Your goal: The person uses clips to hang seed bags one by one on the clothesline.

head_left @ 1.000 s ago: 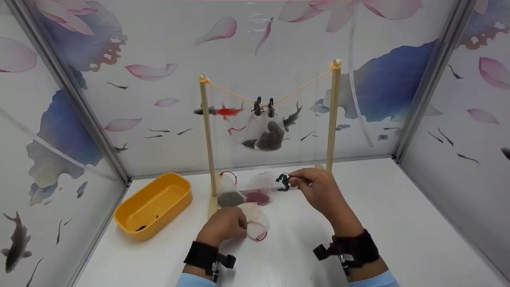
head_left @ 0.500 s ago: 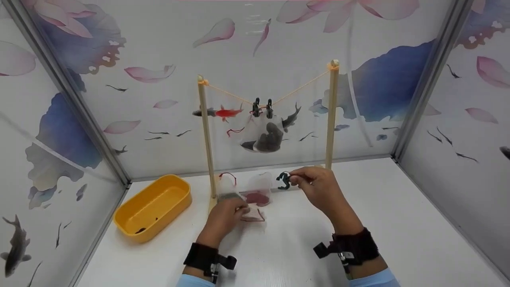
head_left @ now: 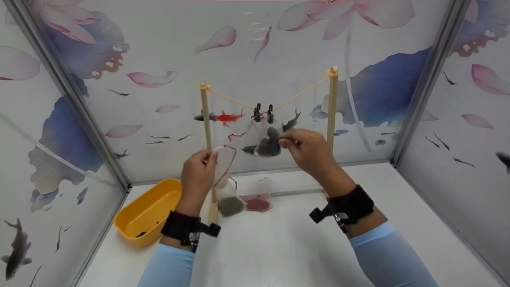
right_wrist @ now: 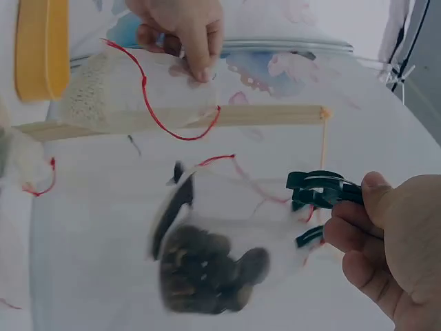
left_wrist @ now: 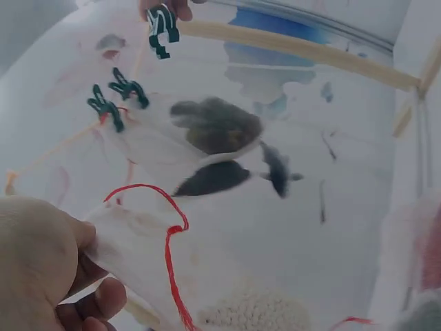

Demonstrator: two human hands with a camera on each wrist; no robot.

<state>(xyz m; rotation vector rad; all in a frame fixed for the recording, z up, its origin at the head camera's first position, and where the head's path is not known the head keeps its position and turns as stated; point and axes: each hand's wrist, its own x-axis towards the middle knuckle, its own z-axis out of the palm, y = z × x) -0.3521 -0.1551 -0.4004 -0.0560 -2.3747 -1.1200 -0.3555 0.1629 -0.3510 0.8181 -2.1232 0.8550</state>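
Note:
My left hand [head_left: 197,171] pinches the top of a white see-through drawstring bag [left_wrist: 131,255] with a red cord. Pale grains fill the bottom of this bag, which hangs beside the left post. My right hand [head_left: 308,153] pinches a dark green clothespin [right_wrist: 320,189] between thumb and fingers, in front of the hanging bag [right_wrist: 213,269]. Dark stone-like lumps lie inside that hanging bag. Two more green clothespins [left_wrist: 105,109] fasten it to the sagging orange string [head_left: 306,92]. In the head view, the held clothespin hardly shows against the dark lumps.
Wooden posts, a left one [head_left: 206,119] and a right one [head_left: 331,111], carry the string. Below it stand a bag of greenish contents [head_left: 231,206] and a bag of red contents [head_left: 258,204]. A yellow tub [head_left: 145,235] with small dark bits sits at left.
My left hand has picked the pale-grain bag up from the table and raised it to the left post. My right hand has risen with the clothespin, up to the hanging bag.

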